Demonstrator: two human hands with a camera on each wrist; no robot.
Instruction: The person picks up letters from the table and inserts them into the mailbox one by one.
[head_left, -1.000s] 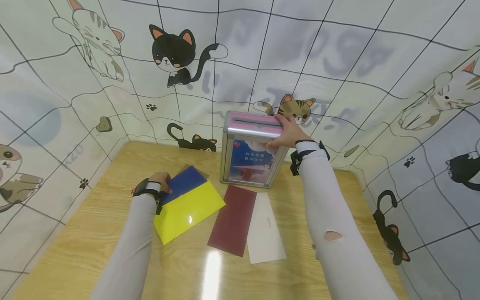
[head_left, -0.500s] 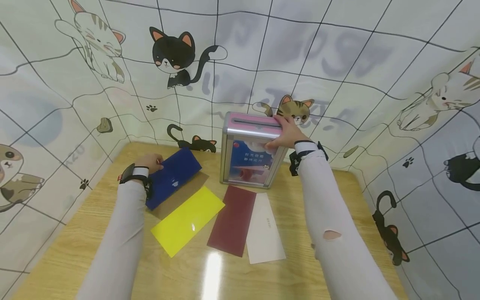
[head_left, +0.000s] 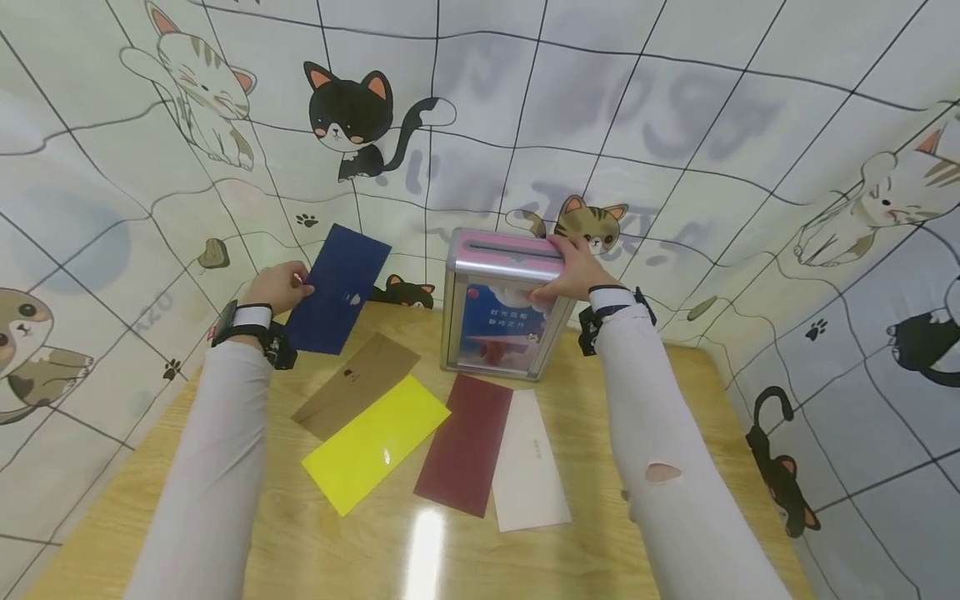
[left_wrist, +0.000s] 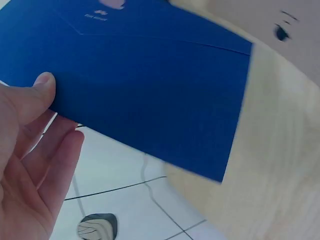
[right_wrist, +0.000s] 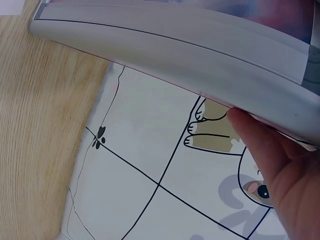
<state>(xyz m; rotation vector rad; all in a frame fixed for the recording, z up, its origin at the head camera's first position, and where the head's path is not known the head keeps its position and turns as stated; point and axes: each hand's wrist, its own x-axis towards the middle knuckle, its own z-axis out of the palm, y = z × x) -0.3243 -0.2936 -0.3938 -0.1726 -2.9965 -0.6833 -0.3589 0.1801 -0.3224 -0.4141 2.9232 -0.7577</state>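
A blue envelope (head_left: 341, 287) is raised over the left part of the table, its long edge pinched by my left hand (head_left: 273, 287). In the left wrist view the thumb lies on the near face of the blue envelope (left_wrist: 155, 85), with the other fingers behind. My right hand (head_left: 576, 271) grips the top right corner of an upright box (head_left: 498, 325) with a silver frame, a pink top and a long slot. Below the left hand lie a brown envelope (head_left: 356, 383) and a yellow envelope (head_left: 378, 442), which partly overlaps the brown one.
In front of the box, a dark red envelope (head_left: 465, 446) and a white envelope (head_left: 528, 467) lie side by side on the wooden table (head_left: 375, 550). A cat-print cloth (head_left: 465, 150) hangs close behind and at both sides.
My left hand has lifted the blue envelope off the brown and yellow ones, moving it up and to the left and tilting it upright. The right hand stays on the box.
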